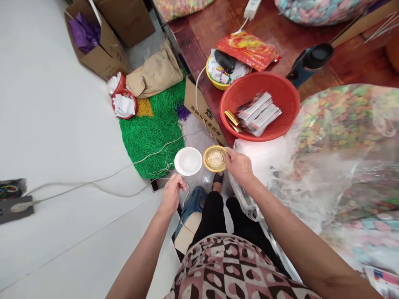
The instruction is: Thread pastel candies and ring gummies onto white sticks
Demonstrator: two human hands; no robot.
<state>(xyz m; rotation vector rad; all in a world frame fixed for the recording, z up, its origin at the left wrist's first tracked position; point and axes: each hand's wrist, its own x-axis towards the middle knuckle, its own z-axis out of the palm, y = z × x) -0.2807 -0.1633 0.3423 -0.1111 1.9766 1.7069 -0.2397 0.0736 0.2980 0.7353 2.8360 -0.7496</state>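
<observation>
My left hand [172, 189] is closed on the near edge of a round white dish or lid [188, 161], which looks smooth and shallow inside. Just to its right, my right hand [239, 165] pinches the right edge of a round gold-rimmed lid [215, 158] with a paler, see-through-looking centre. The two round pieces are held side by side with a narrow gap between them, above the floor. Whether the gold piece is a lid or a shallow container I cannot tell for certain.
A red basket [260, 79] holding flat packets stands on the reddish table [193, 35], beside a smaller yellow basket [220, 86]. Clear bags of colourful pieces [346, 124] lie at right. Green bead strands [149, 141], cardboard boxes [102, 58] and a trailing cable [124, 167] are at left.
</observation>
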